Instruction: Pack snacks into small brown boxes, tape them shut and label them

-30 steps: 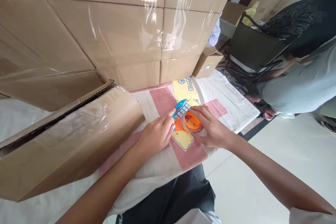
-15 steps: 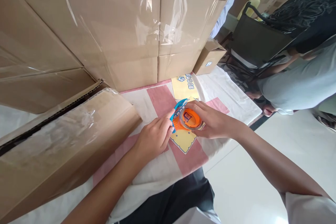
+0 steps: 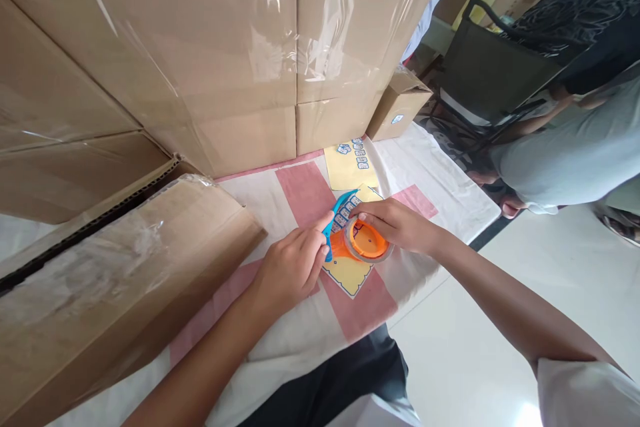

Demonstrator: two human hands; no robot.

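Observation:
An orange and blue tape dispenser (image 3: 340, 243) with a roll of clear tape (image 3: 369, 241) is between my hands, above the cloth. My left hand (image 3: 295, 261) is closed round its blue part, the forefinger stretched along it. From the far right side, my right hand (image 3: 407, 225) pinches the upper edge of the roll with bent fingers. Its thumb is partly hidden. Beneath the dispenser lies a yellow sheet (image 3: 351, 278) with blue-edged printed pictures, partly covered. Another yellow sheet (image 3: 345, 177) with small pictures lies just beyond.
Stacked, taped cartons (image 3: 240, 53) form a wall ahead. An open carton (image 3: 150, 260) stands at left, and a small box (image 3: 399, 107) at the table's far end. The pink and white cloth (image 3: 305, 190) covers the table. A person in black sits on a chair (image 3: 485, 67) at right.
My right hand has shifted from wrapping the side of the tape roll to its upper edge, its lower fingers coming off. The dispenser has moved slightly towards me; my left hand keeps its hold.

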